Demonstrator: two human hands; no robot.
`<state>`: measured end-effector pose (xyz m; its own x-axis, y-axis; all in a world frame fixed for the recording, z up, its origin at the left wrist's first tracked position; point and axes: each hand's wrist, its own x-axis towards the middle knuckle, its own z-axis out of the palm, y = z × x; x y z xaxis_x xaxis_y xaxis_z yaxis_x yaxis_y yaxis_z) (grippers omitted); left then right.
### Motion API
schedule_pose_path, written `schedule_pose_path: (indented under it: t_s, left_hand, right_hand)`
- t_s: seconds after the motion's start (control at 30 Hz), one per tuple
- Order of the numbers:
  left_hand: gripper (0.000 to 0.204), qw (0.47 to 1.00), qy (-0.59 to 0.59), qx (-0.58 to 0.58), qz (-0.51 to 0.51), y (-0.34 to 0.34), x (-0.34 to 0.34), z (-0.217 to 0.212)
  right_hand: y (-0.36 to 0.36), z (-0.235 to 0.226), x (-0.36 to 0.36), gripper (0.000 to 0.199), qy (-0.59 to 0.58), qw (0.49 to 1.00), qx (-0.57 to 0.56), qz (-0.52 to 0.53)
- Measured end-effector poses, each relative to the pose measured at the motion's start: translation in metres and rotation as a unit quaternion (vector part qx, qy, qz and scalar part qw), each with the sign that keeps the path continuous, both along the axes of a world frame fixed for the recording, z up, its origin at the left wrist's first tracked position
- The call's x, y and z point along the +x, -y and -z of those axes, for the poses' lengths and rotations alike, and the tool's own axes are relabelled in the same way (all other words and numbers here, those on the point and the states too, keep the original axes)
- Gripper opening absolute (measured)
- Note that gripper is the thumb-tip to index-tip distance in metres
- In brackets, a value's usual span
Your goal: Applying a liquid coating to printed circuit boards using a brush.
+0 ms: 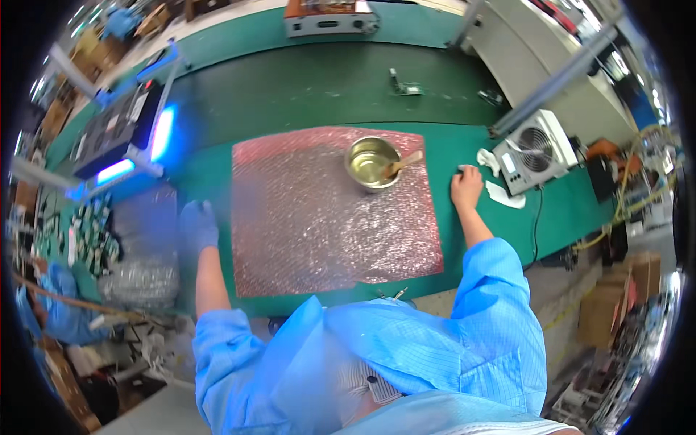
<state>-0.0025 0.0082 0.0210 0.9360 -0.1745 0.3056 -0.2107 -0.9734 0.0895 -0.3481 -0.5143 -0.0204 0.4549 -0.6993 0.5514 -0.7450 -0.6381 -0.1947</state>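
Note:
My left hand (198, 225), in a pale blue glove, rests on the green mat just left of the bubble wrap sheet (304, 225). Blue haze blurs its fingers. On the other side, my bare right hand (466, 187) lies on the mat with fingers loosely bent, and nothing shows in it. The pinkish bubble wrap spreads flat between the hands. Near its far right corner stands a metal pot (372, 164) of clear yellowish liquid. A brush with a wooden handle (410, 160) leans over the pot's right rim. Crumpled white wipes (504, 196) lie right of my right hand.
A grey fan unit (536, 151) stands at the right, its cable hanging off the edge. Green circuit boards (90, 235) and clear bags (141, 279) lie at the left, below a lit frame (119, 138). A small board (407, 88) sits on the darker strip beyond.

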Motion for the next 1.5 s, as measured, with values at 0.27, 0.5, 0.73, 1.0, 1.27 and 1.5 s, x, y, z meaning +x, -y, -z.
schedule_pose_path:
  t_s: [0.27,0.5,0.73,1.0,1.27,1.5]
  left_hand:
    - [0.041,1.000,-0.018,-0.017,-0.017,0.008,0.000,0.005]
    - [0.041,0.998,-0.056,0.012,-0.029,0.014,-0.003,-0.004]
    - [0.042,1.000,-0.018,0.013,-0.022,-0.001,0.005,0.015]
    - [0.041,0.998,0.056,-0.006,-0.017,0.004,0.006,0.030]
    - [0.042,0.998,0.048,-0.002,-0.033,-0.002,0.005,0.025]
    - [0.041,0.997,0.074,0.001,-0.017,-0.003,0.009,0.034]
  right_hand:
    - [-0.002,-0.005,-0.008,0.018,0.003,1.000,-0.002,0.001]
    - [0.000,-0.003,-0.006,0.017,0.009,1.000,-0.003,-0.005]
    - [-0.002,-0.005,-0.005,0.020,-0.010,1.000,0.008,-0.007]
    - [0.005,-0.001,-0.011,0.019,-0.017,1.000,-0.006,-0.020]
    - [0.005,0.002,-0.005,0.022,-0.043,0.999,0.019,-0.005]
    - [0.009,0.003,-0.012,0.020,-0.035,0.999,-0.010,-0.029]
